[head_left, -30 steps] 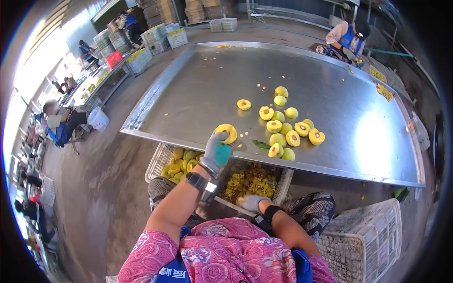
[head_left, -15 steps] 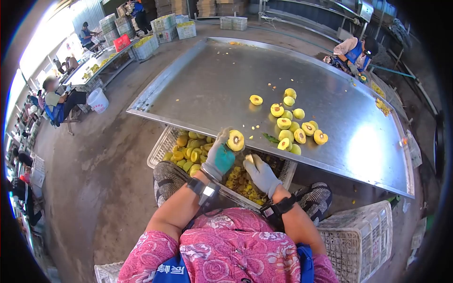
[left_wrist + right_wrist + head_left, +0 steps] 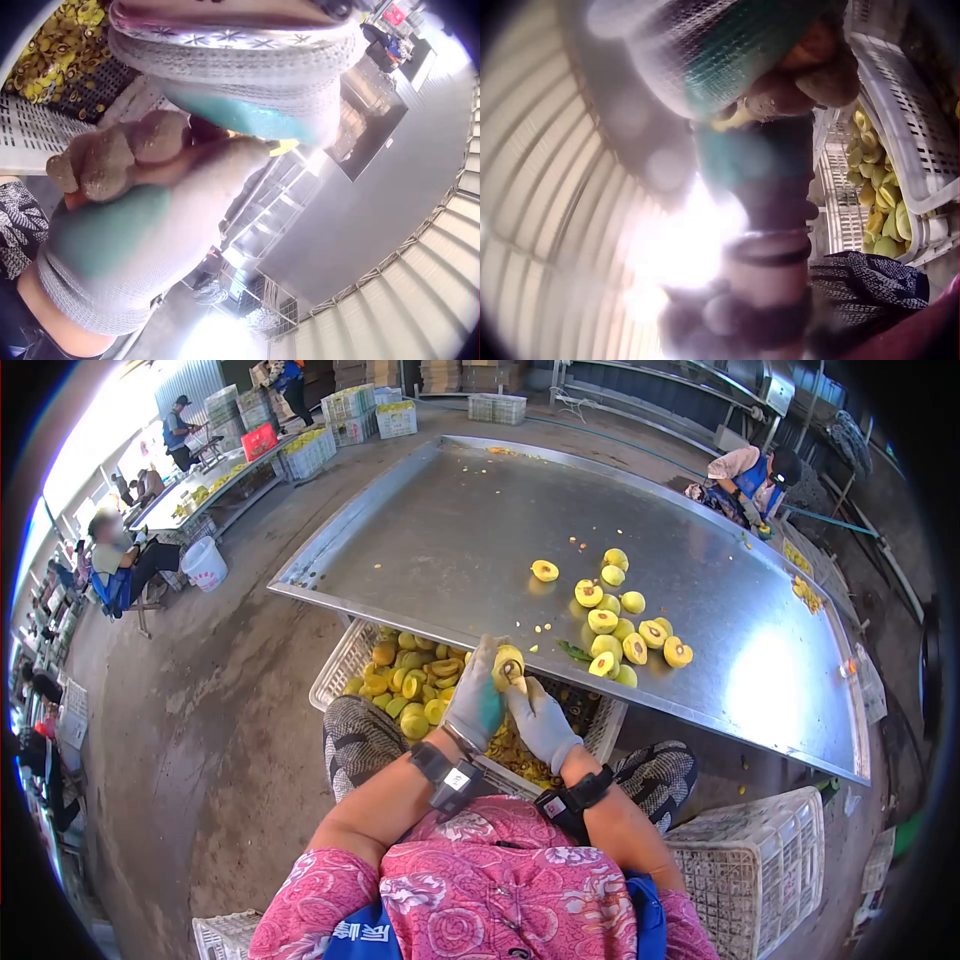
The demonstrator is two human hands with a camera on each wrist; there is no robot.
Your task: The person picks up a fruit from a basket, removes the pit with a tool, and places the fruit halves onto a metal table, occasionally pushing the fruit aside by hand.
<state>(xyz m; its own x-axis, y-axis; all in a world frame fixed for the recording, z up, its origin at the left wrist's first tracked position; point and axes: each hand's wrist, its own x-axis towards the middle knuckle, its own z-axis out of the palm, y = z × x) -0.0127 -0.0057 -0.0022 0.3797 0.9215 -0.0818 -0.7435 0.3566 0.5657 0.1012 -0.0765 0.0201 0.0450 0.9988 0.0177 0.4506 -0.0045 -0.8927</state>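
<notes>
My gloved left hand (image 3: 478, 695) grips a halved yellow peach (image 3: 508, 662), cut face toward my right hand, above the front edge of the metal table. My gloved right hand (image 3: 543, 722) is right at the fruit, its thumb and fingertips against the cut face. In the left wrist view, the right hand's fingers (image 3: 105, 161) curl round a slim orange-brown handle (image 3: 71, 200), mostly hidden. Below the hands, a crate (image 3: 612, 725) holds yellow scraps and pits. To its left, another crate (image 3: 327, 678) is full of peach halves (image 3: 412, 685).
Several peaches, whole and halved (image 3: 602, 622), lie on the metal table (image 3: 420, 530), with a green leaf (image 3: 573, 651) beside them. A white crate (image 3: 750, 870) stands at my right. Across the table sits a person (image 3: 745, 480); other people work at the left.
My right hand has risen from the scrap crate to meet the peach half in my left hand. The left hand has drawn back from over the table, turning the cut face rightward.
</notes>
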